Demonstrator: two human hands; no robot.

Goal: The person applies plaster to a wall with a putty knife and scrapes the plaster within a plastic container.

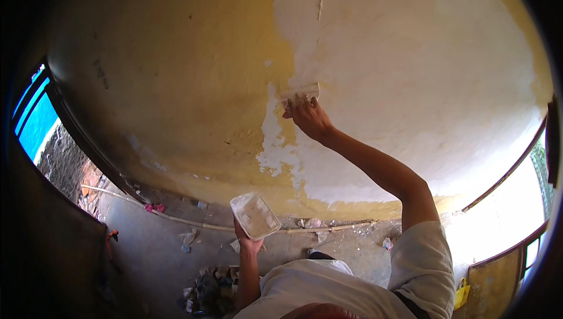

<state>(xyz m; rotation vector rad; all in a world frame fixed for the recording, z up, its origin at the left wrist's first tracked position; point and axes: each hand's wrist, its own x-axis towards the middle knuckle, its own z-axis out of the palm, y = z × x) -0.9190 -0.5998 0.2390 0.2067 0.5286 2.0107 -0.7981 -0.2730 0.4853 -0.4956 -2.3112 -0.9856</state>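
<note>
My right hand (306, 116) is raised to the wall, its fingers closed around a broad, flat putty knife (308, 91). The blade lies against the wall close to the border between yellow paint (229, 55) and a large whitish coated area (399, 73). Lower down, my left hand (249, 241) grips a pale rectangular tub (255, 216) by its underside and side. Some whitish paste coats the inside of the tub. Thin, uneven white patches (272, 137) show on the yellow paint just below and left of the knife.
A long bamboo pole (193, 223) lies on the floor along the wall's foot, among scraps and debris. Beside my left forearm is a heap of rubbish (214, 289). A yellow bag (462, 293) is at the lower right. Openings with dark frames flank the wall.
</note>
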